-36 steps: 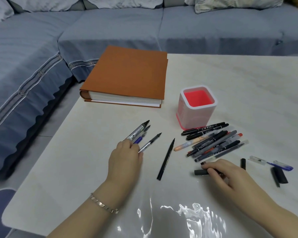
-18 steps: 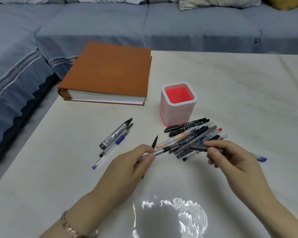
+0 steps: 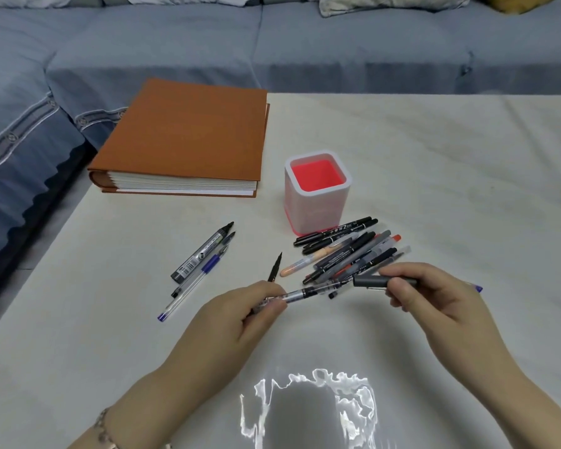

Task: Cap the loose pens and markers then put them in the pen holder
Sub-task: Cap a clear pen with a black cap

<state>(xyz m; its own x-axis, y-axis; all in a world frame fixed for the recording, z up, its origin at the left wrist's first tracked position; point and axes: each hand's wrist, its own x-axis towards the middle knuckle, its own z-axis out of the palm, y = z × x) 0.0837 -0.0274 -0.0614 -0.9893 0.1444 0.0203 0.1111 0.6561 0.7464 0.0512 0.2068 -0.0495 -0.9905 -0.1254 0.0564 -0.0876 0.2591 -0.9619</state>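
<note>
Change: the clear pen and the grey cap are closer together than half a second ago. The three pens at centre left lie where they were.
Pen: lower middle of the frame, long axis nearly level, its tip pointing right at the cap's mouth and not yet inside.
Left hand: thumb and fingers pinch the pen's barrel.
Right hand: fingertips pinch the cap's rear end.
Pen holder: centre of the frame, upright, just above the pile of pens.

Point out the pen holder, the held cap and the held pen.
Pen holder point(image 3: 316, 209), head view, front wall.
Cap point(image 3: 370, 280), head view, middle of its length.
Pen point(image 3: 297, 295), head view, clear barrel.
</note>
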